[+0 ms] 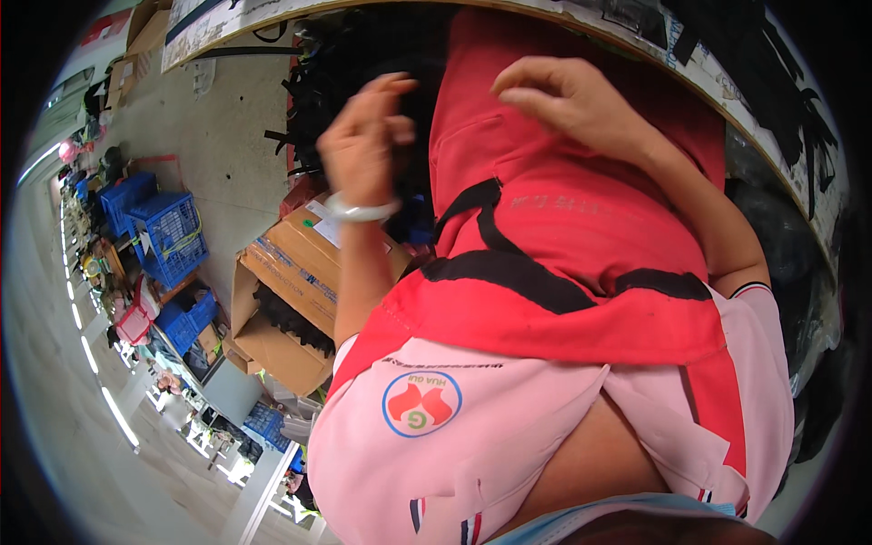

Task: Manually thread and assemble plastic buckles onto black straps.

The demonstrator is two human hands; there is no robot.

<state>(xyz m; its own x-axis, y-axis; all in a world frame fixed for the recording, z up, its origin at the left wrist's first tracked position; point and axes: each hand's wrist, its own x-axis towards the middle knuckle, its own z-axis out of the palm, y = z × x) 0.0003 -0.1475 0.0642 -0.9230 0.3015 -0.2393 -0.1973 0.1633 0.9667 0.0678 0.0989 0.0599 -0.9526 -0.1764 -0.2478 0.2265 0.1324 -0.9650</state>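
Note:
My left hand [363, 136] is raised in front of my chest, wearing a pale bangle [361, 211] on the wrist. Its fingers are loosely curled and nothing shows in them. My right hand [563, 95] lies against the red apron [563, 236] that I wear over a pink shirt [490, 436], fingers spread and holding nothing. A heap of black straps [313, 82] lies just behind the left hand, apart from it.
An open cardboard box [282, 300] with black pieces inside stands on the concrete floor to my left. Blue plastic crates [168, 236] stand further left. A curved table edge [781, 154] with more black straps runs along the top right.

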